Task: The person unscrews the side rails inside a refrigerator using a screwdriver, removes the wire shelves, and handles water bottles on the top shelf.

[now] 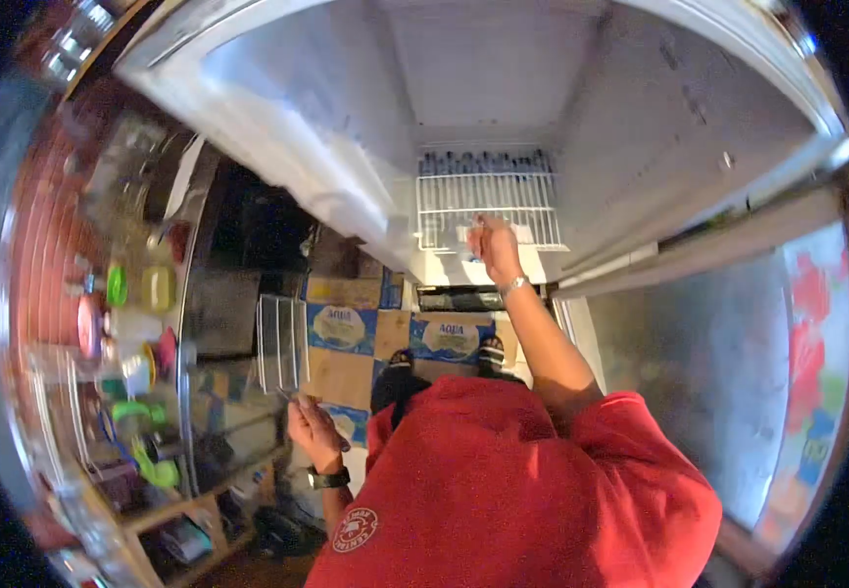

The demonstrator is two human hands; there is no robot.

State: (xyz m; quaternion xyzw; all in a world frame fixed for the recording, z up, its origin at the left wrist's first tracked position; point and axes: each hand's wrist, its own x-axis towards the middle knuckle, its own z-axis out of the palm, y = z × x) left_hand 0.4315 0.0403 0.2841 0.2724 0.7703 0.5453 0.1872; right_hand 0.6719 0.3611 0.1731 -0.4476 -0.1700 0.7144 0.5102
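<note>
My left hand (315,429), with a black-strapped watch at the wrist, is closed at the lower corner of a white wire shelf (280,343) held upright to the left of my body. My right hand (492,247), with a metal band at the wrist, reaches into the open refrigerator (493,78). Its fingers are curled together at the front of a second white wire rack (488,211) inside. Something clear and pale shows by those fingers, too blurred to name. Several clear bottles (483,164) stand in a row at the rear of this rack.
Flattened blue-and-brown cardboard (341,328) covers the floor around my feet. To the left are a counter with colourful kitchen items (140,363) and a wooden shelf unit (199,519). The open refrigerator door (679,372) stands at right.
</note>
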